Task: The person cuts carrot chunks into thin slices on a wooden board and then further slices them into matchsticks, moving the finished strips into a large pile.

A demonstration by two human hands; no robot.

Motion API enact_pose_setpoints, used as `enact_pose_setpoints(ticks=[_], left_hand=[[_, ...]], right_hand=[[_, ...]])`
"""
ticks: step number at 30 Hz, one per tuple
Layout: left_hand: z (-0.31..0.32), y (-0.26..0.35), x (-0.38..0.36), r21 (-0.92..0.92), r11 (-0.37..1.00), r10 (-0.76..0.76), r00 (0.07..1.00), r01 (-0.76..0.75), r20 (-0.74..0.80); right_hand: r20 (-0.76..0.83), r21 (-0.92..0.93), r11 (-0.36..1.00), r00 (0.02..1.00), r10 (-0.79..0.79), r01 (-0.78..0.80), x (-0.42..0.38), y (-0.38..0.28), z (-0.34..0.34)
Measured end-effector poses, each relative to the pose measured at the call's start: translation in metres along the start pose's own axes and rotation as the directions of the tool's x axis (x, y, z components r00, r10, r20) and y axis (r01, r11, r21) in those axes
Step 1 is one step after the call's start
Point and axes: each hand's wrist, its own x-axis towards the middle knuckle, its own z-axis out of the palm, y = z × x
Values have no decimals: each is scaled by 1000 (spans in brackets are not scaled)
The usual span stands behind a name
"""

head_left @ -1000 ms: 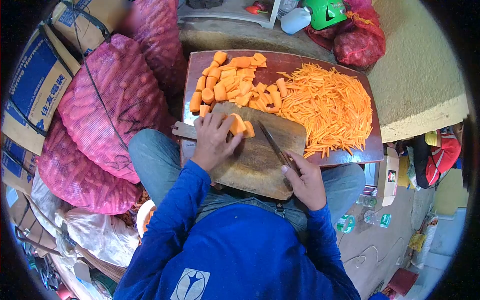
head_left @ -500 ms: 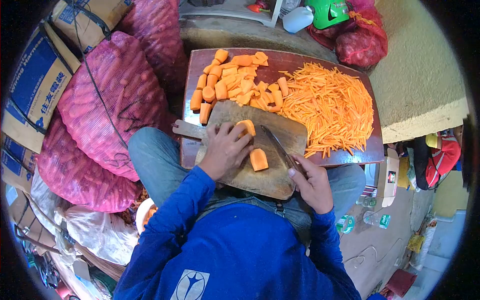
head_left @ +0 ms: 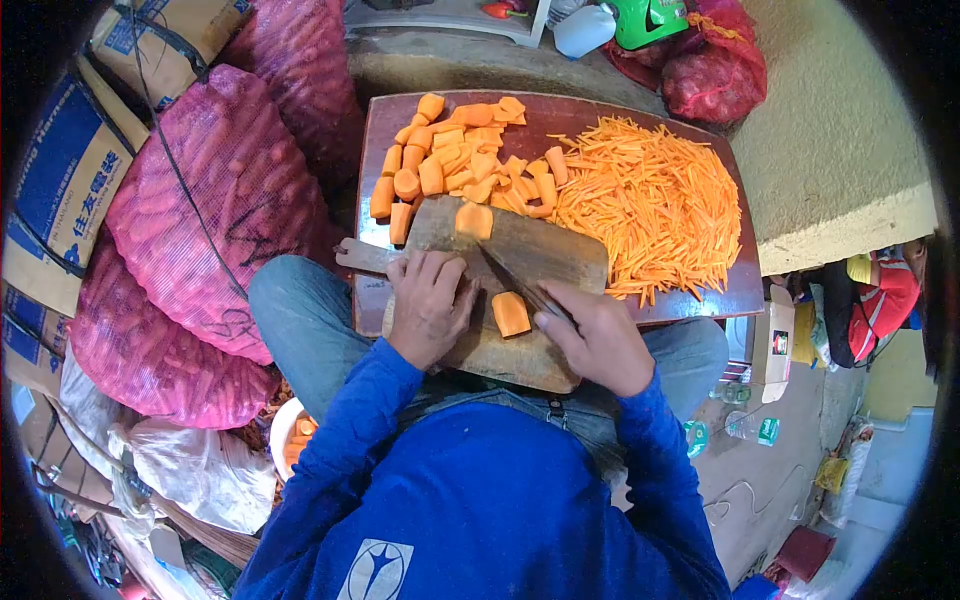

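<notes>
A wooden cutting board (head_left: pixel 560 250) with a handle lies at the near edge of a dark red table (head_left: pixel 570 115). My right hand (head_left: pixel 600 335) grips a knife (head_left: pixel 515 275), its blade slanting up and left over the board. The knife tip is close below a flat carrot piece (head_left: pixel 474 220) at the board's top. Another cut carrot piece (head_left: pixel 510 314) lies between my hands. My left hand (head_left: pixel 430 305) rests on the board's left part with fingers bent together; whether anything is under them is hidden.
Carrot chunks (head_left: pixel 430 176) cover the table's left side, and a heap of carrot strips (head_left: pixel 660 210) its right. Pink mesh sacks (head_left: pixel 220 210) stand at the left. A white bucket (head_left: pixel 284 440) with carrot pieces is by my left leg.
My left hand has moved down and left, off the upper carrot piece, which now lies higher on the board. My right hand and the knife have shifted left.
</notes>
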Motion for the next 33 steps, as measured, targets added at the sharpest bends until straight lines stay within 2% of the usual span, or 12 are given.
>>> enact_pose_setpoints(ticks=[1,3,4,6,10,14,17,18,21,28,30,33], left_hand=[[-2,2,-2,0,1000,1,1000,-1,2],[-8,8,-3,-211,977,22,989,10,149],[-12,14,-2,-211,977,22,988,11,151],[-17,26,-1,-317,943,185,951,-101,248],[-4,24,-4,-238,953,250,933,-190,257],[2,19,0,-181,968,208,956,-172,206],[3,22,1,-210,963,207,961,-167,182],[3,23,0,-187,966,218,954,-180,207],[4,24,3,-148,962,257,942,-229,214],[5,19,5,-149,942,325,927,-300,187],[4,20,5,-124,943,329,924,-309,195],[-2,22,7,-98,945,327,919,-313,220]], right_hand=[[-45,3,1000,999,-21,22,5,3,4],[-56,26,999,998,-32,34,11,7,6],[-65,46,998,997,-44,47,12,8,7],[-55,80,997,998,-6,11,4,6,3],[-47,131,984,991,128,-121,-24,3,-6],[-82,203,953,965,248,-227,-53,3,4],[63,232,924,953,298,-304,-58,-10,12],[61,234,922,951,303,-309,-58,-13,16],[-40,140,979,988,152,-145,-61,-15,26],[43,3,975,974,222,-223,-72,-27,20],[51,-76,980,981,187,-183,-73,-30,18],[107,-55,974,968,226,-221,-72,-41,13]])
